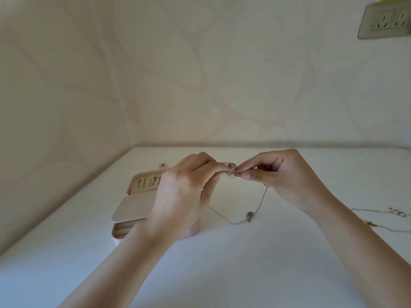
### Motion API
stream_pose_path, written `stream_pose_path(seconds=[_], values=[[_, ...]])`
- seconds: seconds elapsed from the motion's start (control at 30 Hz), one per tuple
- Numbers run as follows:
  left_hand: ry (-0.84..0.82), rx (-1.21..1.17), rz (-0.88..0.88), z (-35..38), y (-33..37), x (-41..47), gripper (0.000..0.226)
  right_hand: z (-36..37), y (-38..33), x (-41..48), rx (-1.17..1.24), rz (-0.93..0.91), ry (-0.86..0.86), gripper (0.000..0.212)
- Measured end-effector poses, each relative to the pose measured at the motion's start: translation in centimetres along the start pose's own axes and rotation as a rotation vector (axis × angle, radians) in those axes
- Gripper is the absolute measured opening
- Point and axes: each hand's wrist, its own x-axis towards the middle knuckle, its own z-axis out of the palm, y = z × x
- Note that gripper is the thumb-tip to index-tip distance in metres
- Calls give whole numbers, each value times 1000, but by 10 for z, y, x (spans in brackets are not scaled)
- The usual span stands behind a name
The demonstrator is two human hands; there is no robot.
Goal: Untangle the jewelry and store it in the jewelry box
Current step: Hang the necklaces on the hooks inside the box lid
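A small knot of tangled gold jewelry point(230, 170) is held in the air above the white table. My left hand point(186, 190) pinches it from the left and my right hand point(287, 178) pinches it from the right with thumb and forefinger. A thin chain point(259, 206) with a small drop pendant point(249, 216) hangs from the knot in a loop down to the table. The pink jewelry box point(133, 210) lies open at the left, partly hidden behind my left wrist; hooks show in its raised lid.
Two more thin chains point(382, 215) lie on the white table point(222, 263) at the right edge. The wall stands close behind and on the left. A wall socket point(387, 21) sits at the top right.
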Motion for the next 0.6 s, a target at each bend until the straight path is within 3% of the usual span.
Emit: stream_pose_path(seconds=[0.3, 0.6], values=[[-71, -4, 29, 0, 4, 0, 18, -2, -3, -1, -19, 13, -34, 6], [-130, -6, 52, 0, 3, -1, 19, -1, -6, -2, -23, 59, -61, 12]])
